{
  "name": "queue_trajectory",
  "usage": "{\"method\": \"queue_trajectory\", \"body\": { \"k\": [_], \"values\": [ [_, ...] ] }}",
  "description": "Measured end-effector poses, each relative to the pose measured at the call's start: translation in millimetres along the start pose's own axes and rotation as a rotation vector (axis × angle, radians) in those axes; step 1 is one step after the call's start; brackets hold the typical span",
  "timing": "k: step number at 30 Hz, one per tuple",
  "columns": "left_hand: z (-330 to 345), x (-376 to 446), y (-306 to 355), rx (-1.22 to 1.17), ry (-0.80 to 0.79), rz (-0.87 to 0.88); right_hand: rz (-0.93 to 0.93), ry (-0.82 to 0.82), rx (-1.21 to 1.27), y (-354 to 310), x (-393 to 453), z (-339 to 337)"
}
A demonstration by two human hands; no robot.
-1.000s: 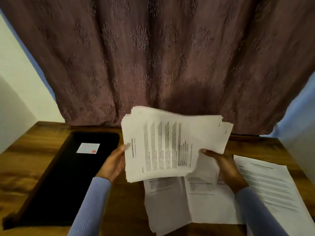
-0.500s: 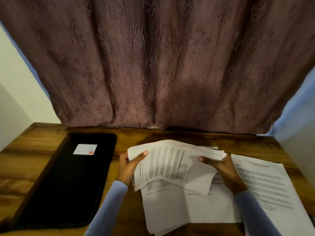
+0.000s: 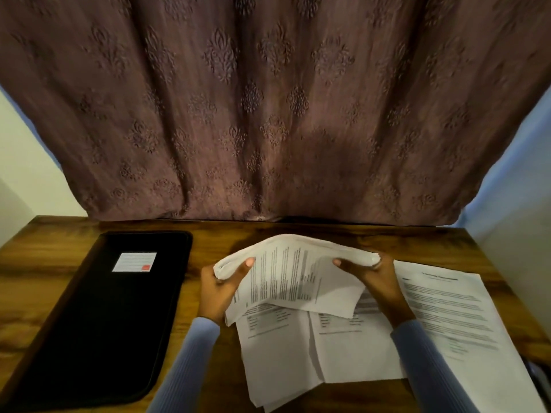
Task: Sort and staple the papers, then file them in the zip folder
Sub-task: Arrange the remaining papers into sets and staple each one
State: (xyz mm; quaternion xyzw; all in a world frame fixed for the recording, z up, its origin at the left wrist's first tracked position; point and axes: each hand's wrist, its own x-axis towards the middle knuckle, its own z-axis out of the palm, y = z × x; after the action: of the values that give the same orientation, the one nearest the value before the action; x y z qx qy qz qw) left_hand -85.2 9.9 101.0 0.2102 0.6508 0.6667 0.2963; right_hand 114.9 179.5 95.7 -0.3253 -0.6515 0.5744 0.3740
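Head view, single entry. Thick stack of printed papers (image 3: pixel 298 272), bowed upward in the middle, was held low over the wooden table (image 3: pixel 44 272); the arch probably came from both ends being pressed inward, as one does to square loose sheets. Left hand (image 3: pixel 219 289) gripped the stack's left end, thumb on top, fingers curled under. Right hand (image 3: pixel 372 278) gripped the right end likewise, thumb laid across the top sheet. Beneath the stack lay two loose sets of sheets (image 3: pixel 298 347), overlapping and askew, apparently piles already separated out. A further printed document (image 3: pixel 453 317) lay flat at the right, just beside the right wrist, kept apart as its own pile. Black zip folder (image 3: pixel 113 317) with a small white label (image 3: pixel 134 261) lay closed at the left of the table, well apart from the papers, presumably awaiting filing. No stapler was visible. Patterned mauve curtain (image 3: pixel 268 114) hung behind the table. Sorting judged in progress; stapling and filing not yet done.
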Motion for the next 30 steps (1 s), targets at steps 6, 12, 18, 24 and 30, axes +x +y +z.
{"method": "queue_trajectory", "body": {
  "k": [6,12,18,24,30],
  "values": [
    [-3,4,-16,-0.031,0.011,-0.065,0.056,-0.03,-0.006,1,1,2],
    [-8,5,-16,-0.038,-0.005,-0.015,0.022,0.003,-0.004,0,2,-6],
    [0,9,-19,-0.037,0.028,-0.01,0.042,0.128,0.036,13,1,-5],
    [-9,46,44,0.526,-0.001,0.436,-0.18,0.215,-0.409,-8,17,-7],
    [10,45,117,1.062,-0.348,0.947,-0.38,-0.116,-0.579,-62,18,27]
  ]
}}
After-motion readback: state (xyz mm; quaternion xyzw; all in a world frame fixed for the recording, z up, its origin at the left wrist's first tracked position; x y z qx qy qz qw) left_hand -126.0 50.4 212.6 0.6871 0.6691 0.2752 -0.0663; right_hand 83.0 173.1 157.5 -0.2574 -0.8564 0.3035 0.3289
